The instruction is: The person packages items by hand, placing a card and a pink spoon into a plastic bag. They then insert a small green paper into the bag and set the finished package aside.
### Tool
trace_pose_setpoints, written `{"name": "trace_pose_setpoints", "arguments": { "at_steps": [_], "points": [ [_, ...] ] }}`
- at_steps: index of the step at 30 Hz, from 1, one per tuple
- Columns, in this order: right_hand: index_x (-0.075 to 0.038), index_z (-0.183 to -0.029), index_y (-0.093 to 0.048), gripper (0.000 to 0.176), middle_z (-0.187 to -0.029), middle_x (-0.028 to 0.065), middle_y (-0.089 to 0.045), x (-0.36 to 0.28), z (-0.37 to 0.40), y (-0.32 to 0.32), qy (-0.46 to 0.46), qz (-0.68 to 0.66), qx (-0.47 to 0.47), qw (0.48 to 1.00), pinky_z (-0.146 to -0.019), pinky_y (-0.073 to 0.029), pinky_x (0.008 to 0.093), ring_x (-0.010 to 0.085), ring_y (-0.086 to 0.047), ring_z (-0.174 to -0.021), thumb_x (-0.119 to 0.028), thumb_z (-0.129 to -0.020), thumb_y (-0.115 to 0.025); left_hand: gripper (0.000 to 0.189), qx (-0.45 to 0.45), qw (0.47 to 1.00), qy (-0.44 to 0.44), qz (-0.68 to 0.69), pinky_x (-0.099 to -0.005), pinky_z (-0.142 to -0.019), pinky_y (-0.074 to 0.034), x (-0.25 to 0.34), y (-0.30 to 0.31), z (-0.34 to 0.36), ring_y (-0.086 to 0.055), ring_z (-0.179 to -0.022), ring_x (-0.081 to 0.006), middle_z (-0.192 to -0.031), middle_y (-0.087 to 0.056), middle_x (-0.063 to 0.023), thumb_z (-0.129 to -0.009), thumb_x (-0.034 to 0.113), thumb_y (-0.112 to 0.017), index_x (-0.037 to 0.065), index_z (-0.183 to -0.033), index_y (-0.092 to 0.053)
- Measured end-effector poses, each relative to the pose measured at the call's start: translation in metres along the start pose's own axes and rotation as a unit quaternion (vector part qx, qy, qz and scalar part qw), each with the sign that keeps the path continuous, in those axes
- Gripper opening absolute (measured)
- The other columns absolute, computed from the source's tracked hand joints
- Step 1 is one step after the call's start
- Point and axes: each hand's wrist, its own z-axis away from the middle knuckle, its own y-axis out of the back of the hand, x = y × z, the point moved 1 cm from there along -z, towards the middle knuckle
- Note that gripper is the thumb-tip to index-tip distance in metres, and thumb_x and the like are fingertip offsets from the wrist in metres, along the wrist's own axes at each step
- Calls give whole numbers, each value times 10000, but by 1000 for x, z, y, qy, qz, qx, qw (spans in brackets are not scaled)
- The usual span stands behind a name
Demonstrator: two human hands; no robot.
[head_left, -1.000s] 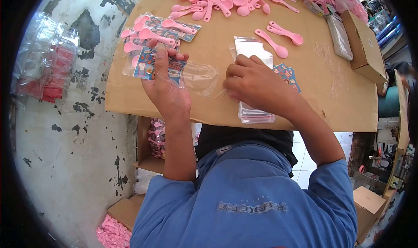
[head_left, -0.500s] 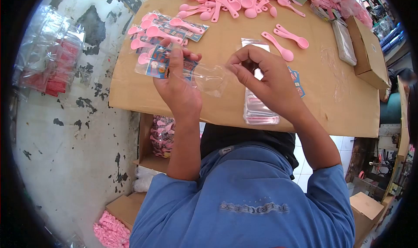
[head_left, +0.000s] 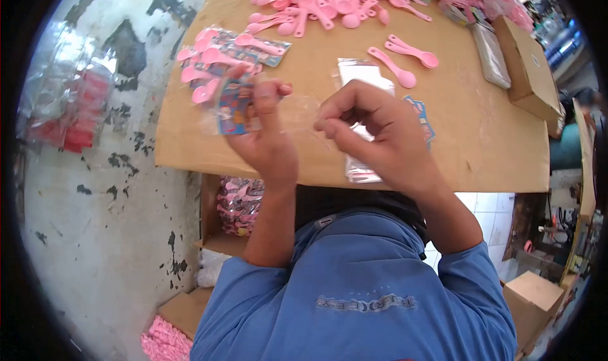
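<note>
My left hand [head_left: 271, 136] grips a clear plastic bag with a blue printed card [head_left: 234, 113] inside; motion blurs it. To its right, my right hand [head_left: 386, 139] is closed in a pinch, fingertips pointing toward the left hand. Faint transparent film shows near those fingertips, but I cannot make out what they hold. Beneath the right hand lies a stack of clear plastic bags [head_left: 362, 73], with blue printed cards [head_left: 420, 115] beside it, partly covered. Beyond my left hand is a pile of pink spoons on bagged cards [head_left: 218, 56].
A heap of pink spoons [head_left: 329, 0] covers the table's far side. A few loose spoons [head_left: 400, 71] lie right of the bags. At the right edge stands a cardboard box [head_left: 525, 69] beside a clear-wrapped pack [head_left: 493, 56]. Red-and-clear packaging [head_left: 82, 107] is at the left wall.
My left hand has tilted the bag and card more upright and slightly lower. The clear end stretched toward my right hand no longer shows plainly. My right hand has moved slightly left and down.
</note>
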Motion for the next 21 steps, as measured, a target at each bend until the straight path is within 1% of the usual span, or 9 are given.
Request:
{"name": "trace_pose_setpoints", "arguments": {
  "at_steps": [3,5,7,8,9,12,13,16,21],
  "points": [
    [20,-1050,-681,77,-939,42,-674,-30,10,67,11,-32,9,999,-815,-536,254,93,-657,-889,-14,-982,-689,346,27,999,24,28,-312,-826,-562,-5,11,-8,-654,-842,-157,-942,-665,-93,-1026,64,-647,-49,-1340,-553],
    [31,-1045,-680,110,-1002,65,-701,-41,23,128,63,66,67,994,-797,-533,262,108,-654,-878,-69,-1024,-642,353,52,998,43,5,-319,-825,-557,-4,22,-14,-649,-827,-162,-939,-667,-88,-1027,84,-650,-46,-1344,-564],
    [35,-1077,-678,123,-1006,68,-702,-37,42,197,28,44,115,992,-775,-527,277,124,-647,-858,-50,-1004,-627,357,62,997,46,7,-328,-823,-555,-3,23,-16,-644,-818,-166,-935,-666,-82,-1034,112,-649,-42,-1346,-569],
    [30,-1133,-676,162,-1047,79,-713,-31,53,229,-68,207,144,965,-790,-536,284,139,-667,-884,-47,-1001,-622,360,68,997,45,6,-332,-823,-554,-2,24,-17,-641,-813,-168,-933,-666,-80,-1037,126,-648,-40,-1347,-571],
    [26,-1189,-675,211,-1089,89,-724,-24,63,250,-162,360,167,904,-805,-545,292,155,-686,-910,-44,-999,-616,360,61,997,39,7,-347,-830,-559,-5,26,-19,-635,-813,-168,-927,-663,-79,-1040,135,-644,-38,-1347,-570],
    [1,-1289,-664,303,-1197,110,-733,-14,85,265,-173,464,320,807,-858,-551,302,169,-719,-988,-73,-996,-638,362,42,998,46,33,-347,-830,-558,-6,22,-19,-636,-816,-168,-925,-664,-78,-1041,137,-644,-34,-1351,-572],
    [9,-1306,-671,329,-1208,132,-748,-21,88,266,-178,419,328,828,-865,-564,305,171,-731,-1037,-95,-994,-653,362,39,997,57,40,-349,-832,-559,-7,21,-19,-635,-817,-166,-925,-663,-75,-1042,141,-643,-29,-1354,-574],
    [21,-1243,-702,286,-1086,112,-771,-18,96,284,-72,431,305,847,-802,-574,278,148,-729,-991,-121,-997,-671,362,27,994,90,63,-355,-840,-559,-7,16,-21,-630,-824,-158,-928,-660,-64,-1044,154,-644,-12,-1359,-580],
    [1,-1168,-745,258,-968,80,-771,-9,100,293,-34,337,398,853,-800,-561,267,132,-721,-929,-199,-1017,-686,360,17,980,154,127,-361,-870,-551,-11,14,-27,-617,-847,-138,-938,-658,-39,-1048,171,-647,17,-1368,-587]
  ]
}}
